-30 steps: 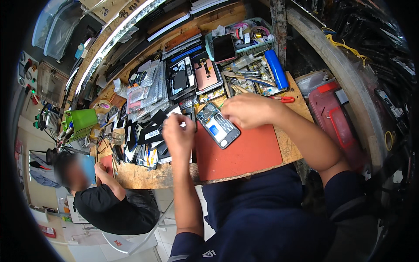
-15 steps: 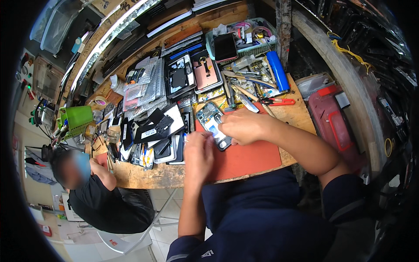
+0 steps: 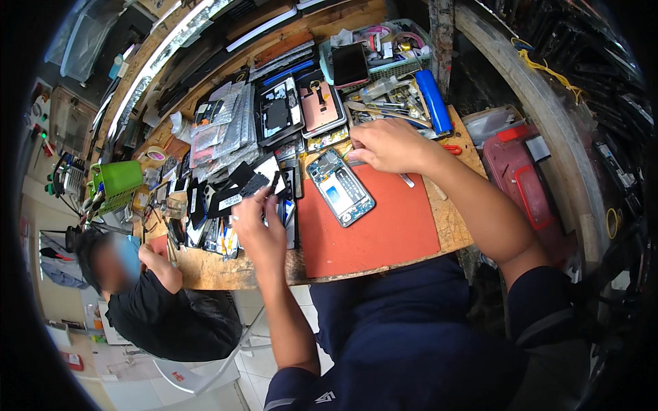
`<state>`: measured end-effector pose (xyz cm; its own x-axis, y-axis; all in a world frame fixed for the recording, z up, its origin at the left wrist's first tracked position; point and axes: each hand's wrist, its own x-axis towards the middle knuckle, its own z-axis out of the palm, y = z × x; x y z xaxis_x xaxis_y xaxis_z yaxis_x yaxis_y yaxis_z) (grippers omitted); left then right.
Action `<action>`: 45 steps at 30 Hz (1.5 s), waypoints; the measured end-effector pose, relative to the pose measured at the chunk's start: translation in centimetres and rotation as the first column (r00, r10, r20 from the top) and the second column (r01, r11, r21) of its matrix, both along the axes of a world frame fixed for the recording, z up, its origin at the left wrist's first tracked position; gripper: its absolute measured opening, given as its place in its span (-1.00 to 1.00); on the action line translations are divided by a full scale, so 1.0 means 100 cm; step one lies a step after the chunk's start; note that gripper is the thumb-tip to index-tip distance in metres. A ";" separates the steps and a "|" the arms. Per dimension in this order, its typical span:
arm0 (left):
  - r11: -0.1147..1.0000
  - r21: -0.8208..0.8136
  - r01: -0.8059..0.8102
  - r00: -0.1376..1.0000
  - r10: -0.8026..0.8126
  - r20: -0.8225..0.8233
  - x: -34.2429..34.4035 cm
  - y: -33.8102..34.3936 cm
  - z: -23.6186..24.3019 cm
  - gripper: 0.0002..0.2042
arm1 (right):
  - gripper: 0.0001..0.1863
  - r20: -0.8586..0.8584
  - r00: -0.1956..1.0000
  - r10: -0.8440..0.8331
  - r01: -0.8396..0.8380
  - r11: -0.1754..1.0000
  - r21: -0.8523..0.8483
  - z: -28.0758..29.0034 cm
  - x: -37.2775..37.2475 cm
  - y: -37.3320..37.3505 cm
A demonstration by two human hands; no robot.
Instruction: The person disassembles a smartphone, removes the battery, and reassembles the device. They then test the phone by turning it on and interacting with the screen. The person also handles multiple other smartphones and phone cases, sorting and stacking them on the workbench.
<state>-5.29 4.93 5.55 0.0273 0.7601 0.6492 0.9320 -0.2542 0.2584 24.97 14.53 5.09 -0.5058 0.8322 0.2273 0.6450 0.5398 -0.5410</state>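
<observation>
An opened phone (image 3: 340, 188) lies face down on the red-orange mat (image 3: 401, 236), its circuit board and pale battery area bared. Both my hands are off it. To its left, over the pile of phone parts, my left hand (image 3: 262, 229) is closed, a thin black strip (image 3: 275, 183) showing at its fingertips. Beyond the phone's right side my right hand (image 3: 391, 146) hovers at the near edge of the tools, its fingers curled together; what they hold, if anything, is hidden. A metal tool's end (image 3: 407, 180) pokes out below that hand.
Loose screens and black panels (image 3: 236, 198) crowd the bench's left. Farther back are opened tablets (image 3: 279, 113), a blue cylinder (image 3: 433, 103) and a green basket (image 3: 404, 68) of supplies. A red case (image 3: 517, 178) stands at right. Another person (image 3: 171, 318) sits at left.
Both hands have left the phone. My left hand moved left to the parts pile with a thin black strip at its fingers; my right hand moved up and right toward the tools.
</observation>
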 end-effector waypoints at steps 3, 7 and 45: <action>0.991 0.015 -0.132 0.968 0.132 -0.215 -0.027 0.023 0.007 -0.84 | -0.71 0.135 0.990 -0.048 0.036 0.995 0.094 -0.006 -0.003 0.001; 0.996 0.083 0.025 0.997 -0.031 0.068 -0.001 0.002 -0.005 -0.87 | -0.87 0.056 0.996 -0.074 0.049 0.931 0.361 -0.028 0.000 0.009; 0.830 0.084 0.552 -0.009 -0.095 0.995 0.052 -0.068 -0.064 -0.77 | -0.88 -0.815 0.577 0.056 -0.459 0.847 -0.267 -0.015 -0.067 -0.051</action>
<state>-0.05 -1.88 -0.82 -0.1222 0.9852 0.1199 -0.3639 -0.1569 0.9181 18.30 9.38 3.62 -0.5203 0.7970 0.3067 -0.2410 0.2075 -0.9481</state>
